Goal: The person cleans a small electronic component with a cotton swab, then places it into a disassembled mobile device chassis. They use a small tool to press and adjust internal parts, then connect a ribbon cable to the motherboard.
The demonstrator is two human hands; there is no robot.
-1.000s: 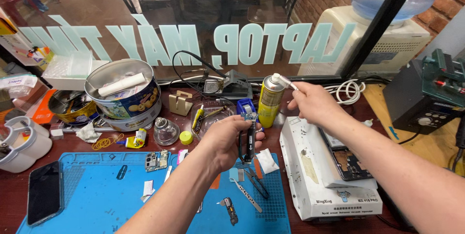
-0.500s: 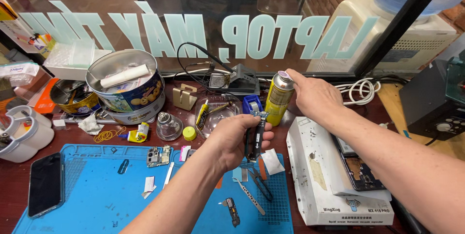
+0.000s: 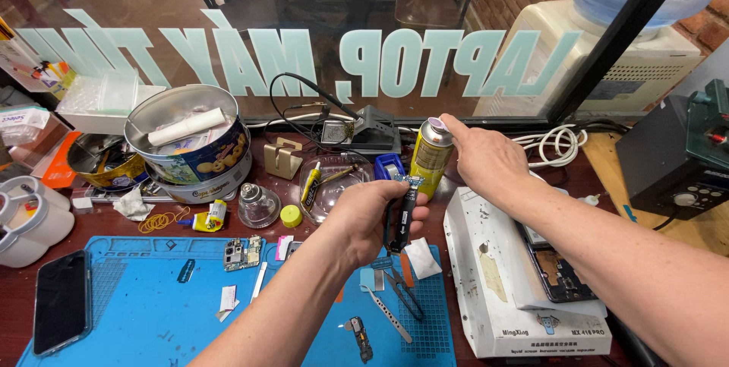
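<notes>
My left hand [image 3: 370,221] is closed around a slim black tool [image 3: 402,223] held upright over the blue work mat [image 3: 152,314]. A small circuit board [image 3: 407,180] sits at the tool's top end. My right hand [image 3: 490,160] rests against a yellow spray can [image 3: 430,160] just behind the board, with the forefinger lying on the can's top nozzle. The can's lower part is hidden behind the board and my left hand.
A black phone [image 3: 61,310], a small circuit board [image 3: 243,253] and tweezers [image 3: 395,302] lie on the mat. A round biscuit tin [image 3: 194,151], a glass bowl [image 3: 326,181] and a soldering stand [image 3: 364,132] stand behind. A white flat machine [image 3: 524,291] lies at right.
My right forefinger has come to rest on the can's top, and the white piece seen there a second ago no longer shows. My left hand stays closed on the black tool.
</notes>
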